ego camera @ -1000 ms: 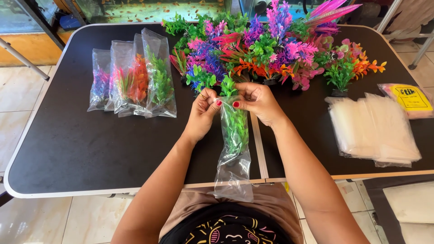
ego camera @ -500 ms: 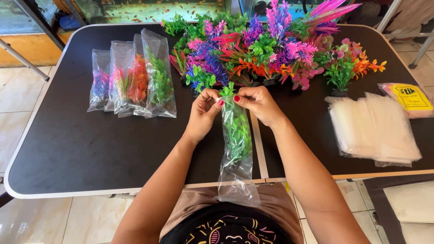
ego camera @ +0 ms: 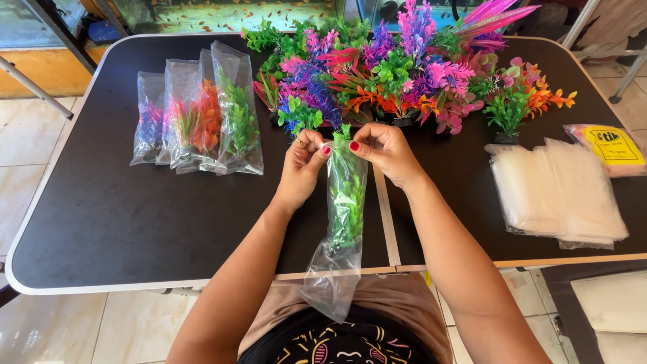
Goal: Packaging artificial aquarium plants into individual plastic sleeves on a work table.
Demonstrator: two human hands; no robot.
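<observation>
Both hands are up at the middle of the black table (ego camera: 101, 222), working one clear bag (ego camera: 340, 229). The left hand (ego camera: 302, 168) pinches the bag's open top on its nine o'clock side, fingers closed on the plastic. The right hand (ego camera: 385, 152) pinches the same opening from three o'clock, thumb and forefinger clamped on the rim. Inside the bag sits a green plastic plant (ego camera: 347, 195), its tip poking out of the mouth between the two hands. The bag runs down toward six o'clock, lying over the table's front edge, and its empty bottom end hangs off above the person's lap.

At twelve o'clock from the hands, just beyond the fingers, a heap of loose plastic plants (ego camera: 404, 74) spreads across the far side of the table in pink, purple, orange and green. Out at ten o'clock, well apart from the hands, lie the filled bags (ego camera: 199, 114), overlapping one another, holding purple, orange and green plants. Over at three o'clock rests a stack of empty bags (ego camera: 559, 195), with a yellow packet (ego camera: 610, 147) just beyond it.
</observation>
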